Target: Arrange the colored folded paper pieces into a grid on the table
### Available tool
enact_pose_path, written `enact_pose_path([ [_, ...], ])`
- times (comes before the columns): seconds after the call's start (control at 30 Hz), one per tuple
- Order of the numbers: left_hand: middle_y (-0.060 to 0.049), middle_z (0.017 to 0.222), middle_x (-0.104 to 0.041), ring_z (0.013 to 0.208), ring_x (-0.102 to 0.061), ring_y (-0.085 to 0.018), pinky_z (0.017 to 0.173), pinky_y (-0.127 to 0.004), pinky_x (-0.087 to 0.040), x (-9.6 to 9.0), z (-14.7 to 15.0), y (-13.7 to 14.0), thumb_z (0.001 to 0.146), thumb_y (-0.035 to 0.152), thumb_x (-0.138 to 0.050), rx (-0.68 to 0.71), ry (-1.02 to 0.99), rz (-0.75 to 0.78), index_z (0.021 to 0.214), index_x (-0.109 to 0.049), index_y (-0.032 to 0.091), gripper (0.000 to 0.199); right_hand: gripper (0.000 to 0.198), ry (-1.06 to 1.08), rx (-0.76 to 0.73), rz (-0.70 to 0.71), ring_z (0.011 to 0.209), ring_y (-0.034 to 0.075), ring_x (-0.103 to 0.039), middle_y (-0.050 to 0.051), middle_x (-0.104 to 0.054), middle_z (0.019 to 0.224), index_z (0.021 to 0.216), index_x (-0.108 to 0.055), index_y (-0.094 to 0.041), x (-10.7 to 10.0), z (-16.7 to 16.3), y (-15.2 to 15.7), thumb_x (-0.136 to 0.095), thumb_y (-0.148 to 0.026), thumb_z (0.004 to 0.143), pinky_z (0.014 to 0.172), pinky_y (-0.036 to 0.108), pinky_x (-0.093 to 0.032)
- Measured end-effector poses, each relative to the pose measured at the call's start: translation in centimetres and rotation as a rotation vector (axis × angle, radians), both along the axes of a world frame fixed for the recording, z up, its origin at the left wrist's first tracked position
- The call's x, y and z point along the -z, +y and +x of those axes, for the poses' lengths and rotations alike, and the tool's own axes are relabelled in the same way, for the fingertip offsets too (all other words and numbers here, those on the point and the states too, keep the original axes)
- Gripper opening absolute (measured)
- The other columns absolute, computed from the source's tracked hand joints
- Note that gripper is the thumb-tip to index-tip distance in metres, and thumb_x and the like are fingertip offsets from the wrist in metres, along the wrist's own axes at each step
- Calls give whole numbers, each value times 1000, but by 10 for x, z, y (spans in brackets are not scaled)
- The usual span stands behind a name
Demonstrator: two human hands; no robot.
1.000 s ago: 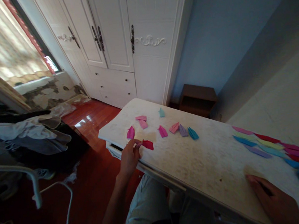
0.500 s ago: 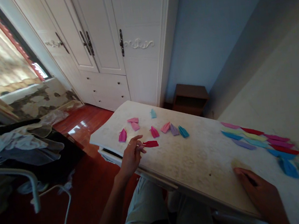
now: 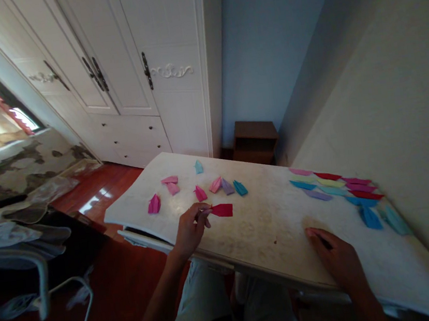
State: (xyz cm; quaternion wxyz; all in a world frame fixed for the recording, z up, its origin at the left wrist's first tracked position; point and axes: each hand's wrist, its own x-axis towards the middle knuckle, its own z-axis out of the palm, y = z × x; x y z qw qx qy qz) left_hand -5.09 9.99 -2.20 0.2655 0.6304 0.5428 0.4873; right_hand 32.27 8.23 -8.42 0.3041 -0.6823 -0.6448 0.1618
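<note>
My left hand (image 3: 194,229) is closed in a pinch on the narrow end of a red folded paper piece (image 3: 223,210), held above the white table (image 3: 258,233). Just beyond it lie a magenta folded piece (image 3: 200,193), a pink one (image 3: 215,185), a lilac one (image 3: 227,186) and a blue one (image 3: 240,187). My right hand (image 3: 337,254) rests on the table toward the right, fingers curled with the thumb against them; nothing shows in it. Nearest to it, overlapping coloured folded papers (image 3: 331,190) lie in rows.
Farther left on the table are a deep pink piece (image 3: 154,204), two light pink pieces (image 3: 171,185) and a pale blue one (image 3: 198,167). A drawer (image 3: 146,239) sticks out slightly below the table's front edge. Behind stand a white wardrobe (image 3: 184,107) and a brown nightstand (image 3: 254,130).
The head view has swung right, so the table and papers appear farther left. The red paper in my left hand has turned, showing more of its broad face. My right hand stays on the table.
</note>
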Motion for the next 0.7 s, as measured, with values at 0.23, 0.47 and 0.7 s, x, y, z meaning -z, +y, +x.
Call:
enact_pose_path([
  [0.23, 1, 64, -60, 49, -57, -7, 47, -17, -42, -23, 59, 22, 90, 27, -47, 191, -78, 73, 92, -62, 15, 19, 47, -3, -83, 33, 95, 24, -65, 11, -70, 102, 97, -70, -17, -3, -6, -1, -40, -51, 90, 87, 38, -48],
  [0.47, 0, 63, -60, 45, -56, -8, 39, -16, -39, -18, 151, 60, 82, 35, -56, 483, -296, -210, 91, -60, 12, 25, 37, -23, -135, 86, 89, 21, -65, 8, -70, 97, 96, -71, -18, -9, -10, -2, -40, -38, 94, 82, 34, -48],
  [0.7, -2, 76, -64, 42, -56, -7, 35, -15, -35, -7, 245, 103, 77, 32, -63, 593, -323, -297, 99, -56, 12, 30, 29, -12, -153, 103, 85, 19, -64, 7, -70, 93, 94, -71, -19, -11, -11, -1, -44, -29, 93, 80, 31, -46],
])
